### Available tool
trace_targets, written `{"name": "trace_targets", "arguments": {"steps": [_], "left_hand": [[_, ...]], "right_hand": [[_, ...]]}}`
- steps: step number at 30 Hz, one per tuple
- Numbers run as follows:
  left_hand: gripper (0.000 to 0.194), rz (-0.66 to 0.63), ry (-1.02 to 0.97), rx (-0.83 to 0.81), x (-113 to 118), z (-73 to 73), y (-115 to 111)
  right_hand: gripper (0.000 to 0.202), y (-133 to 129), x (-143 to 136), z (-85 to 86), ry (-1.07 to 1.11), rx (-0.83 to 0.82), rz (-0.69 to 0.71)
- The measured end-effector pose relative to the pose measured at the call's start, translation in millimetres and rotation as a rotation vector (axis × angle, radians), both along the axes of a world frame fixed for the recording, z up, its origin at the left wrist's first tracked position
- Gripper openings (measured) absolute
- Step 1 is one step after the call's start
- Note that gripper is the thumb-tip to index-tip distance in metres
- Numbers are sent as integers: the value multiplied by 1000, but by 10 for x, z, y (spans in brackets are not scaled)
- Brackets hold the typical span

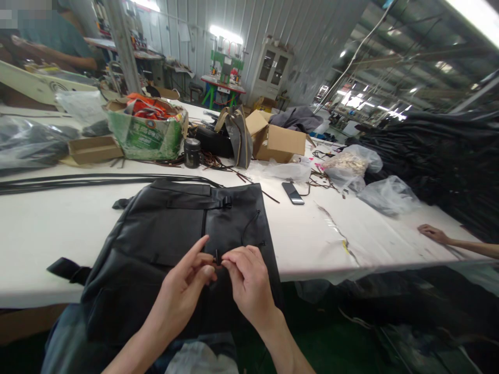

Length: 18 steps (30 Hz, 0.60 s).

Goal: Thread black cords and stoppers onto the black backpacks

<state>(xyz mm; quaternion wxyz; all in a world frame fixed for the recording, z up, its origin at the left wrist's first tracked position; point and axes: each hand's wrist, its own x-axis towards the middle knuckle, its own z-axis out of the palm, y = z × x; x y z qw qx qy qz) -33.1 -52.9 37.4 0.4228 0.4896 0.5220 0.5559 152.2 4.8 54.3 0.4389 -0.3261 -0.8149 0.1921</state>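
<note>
A black backpack (140,234) lies on the near edge of the white table, its lower end hanging over my lap. Across its upper part runs a strap with a black buckle (226,202). Over its middle, my left hand (187,283) has its index finger stretched out, with the thumb and other fingers closed together. My right hand (249,278) pinches with thumb and forefinger just beside it. Between the fingertips a small black piece (217,255) sticks up; my fingers hide the rest of it, so its kind is unclear.
Behind the backpack stand a green bag (144,137), a black jar (192,153) and a cardboard box (280,143). A phone (292,193) lies to the right. Another person's hand (434,234) rests at the right edge, near piled black material (436,150). Long black strips (97,179) lie left.
</note>
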Motion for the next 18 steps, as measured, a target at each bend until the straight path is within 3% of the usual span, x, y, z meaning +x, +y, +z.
{"name": "trace_targets", "arguments": {"steps": [3,6,15,18], "left_hand": [[55,-47,-70,-138,-20,75,24],[50,-141,-2,-208,-4,109,57],[53,-168,155,-195,35,139,46],[55,-188,212,-171,-34,141,0]], "right_hand": [[10,7,6,-11,-6,7,14],[10,22,10,-13,-34,27,24],[3,6,95,105,-49,81,-20],[34,29,134,187,-120,97,-11]]}}
